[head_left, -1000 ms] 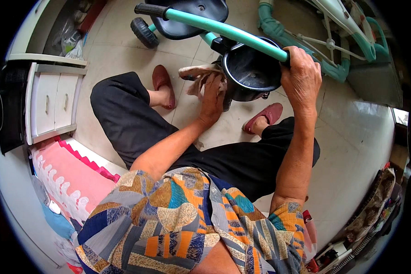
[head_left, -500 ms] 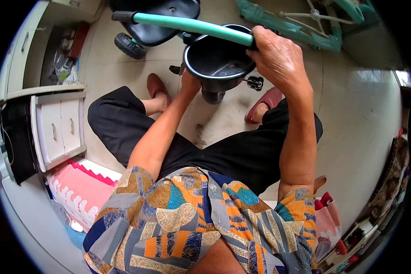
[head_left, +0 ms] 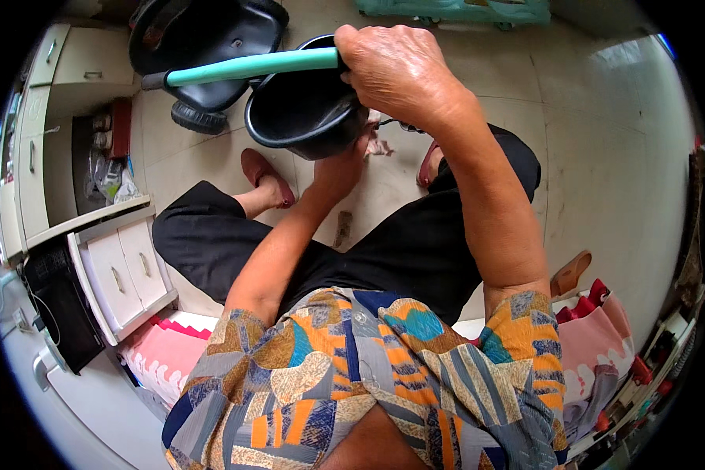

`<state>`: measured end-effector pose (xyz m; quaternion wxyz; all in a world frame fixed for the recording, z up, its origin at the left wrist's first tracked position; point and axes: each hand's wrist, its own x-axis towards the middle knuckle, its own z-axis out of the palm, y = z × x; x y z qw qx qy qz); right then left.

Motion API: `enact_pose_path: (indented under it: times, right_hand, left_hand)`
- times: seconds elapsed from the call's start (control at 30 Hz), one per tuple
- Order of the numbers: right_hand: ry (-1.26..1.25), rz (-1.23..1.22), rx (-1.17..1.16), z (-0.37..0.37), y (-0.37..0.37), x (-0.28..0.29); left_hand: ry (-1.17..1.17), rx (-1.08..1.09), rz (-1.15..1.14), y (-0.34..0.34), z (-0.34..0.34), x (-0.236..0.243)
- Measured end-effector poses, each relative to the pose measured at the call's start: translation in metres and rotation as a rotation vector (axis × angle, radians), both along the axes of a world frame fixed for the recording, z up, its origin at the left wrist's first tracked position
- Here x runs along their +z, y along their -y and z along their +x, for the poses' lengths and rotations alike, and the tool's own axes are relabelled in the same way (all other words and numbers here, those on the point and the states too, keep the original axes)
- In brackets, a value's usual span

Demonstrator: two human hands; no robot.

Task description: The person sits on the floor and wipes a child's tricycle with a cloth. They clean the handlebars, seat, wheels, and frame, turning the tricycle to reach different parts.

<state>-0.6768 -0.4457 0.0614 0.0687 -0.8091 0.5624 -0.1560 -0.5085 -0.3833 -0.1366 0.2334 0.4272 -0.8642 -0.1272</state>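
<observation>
The right hand (head_left: 403,72) clamps its fingers round one end of a turquoise tubular handlebar (head_left: 251,67), which crosses over a round black plastic bucket (head_left: 309,147). The left hand (head_left: 341,170) is against the bucket's near side, fingers mostly hidden; I cannot tell whether they grip. A pale cloth (head_left: 380,146) shows beside it.

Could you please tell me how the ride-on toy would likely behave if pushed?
The toy would probably roll, given its wheel. Its teal handlebar looks like stiff tubing, so it likely won't flex. The smooth, glossy basket might feel slippery.
</observation>
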Motion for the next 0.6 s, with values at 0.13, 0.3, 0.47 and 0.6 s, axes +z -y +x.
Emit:
enact_pose_path:
  times: [0.13, 0.3, 0.47, 0.6]
  right_hand:
    - [0.031, 0.119, 0.049, -0.007, 0.001, 0.008]
    - [0.142, 0.288, 0.13, -0.016, 0.004, 0.012]
    - [0.312, 0.211, 0.181, -0.014, -0.021, 0.002]
    - [0.421, 0.148, 0.11, 0.002, -0.053, -0.004]
  left_hand:
    - [0.326, -0.042, -0.402, 0.03, -0.016, -0.011]
    - [0.178, -0.018, -0.1, 0.04, -0.025, -0.03]
    - [0.427, -0.172, -0.251, 0.019, -0.002, -0.033]
    - [0.401, -0.194, -0.211, 0.006, 0.011, -0.019]
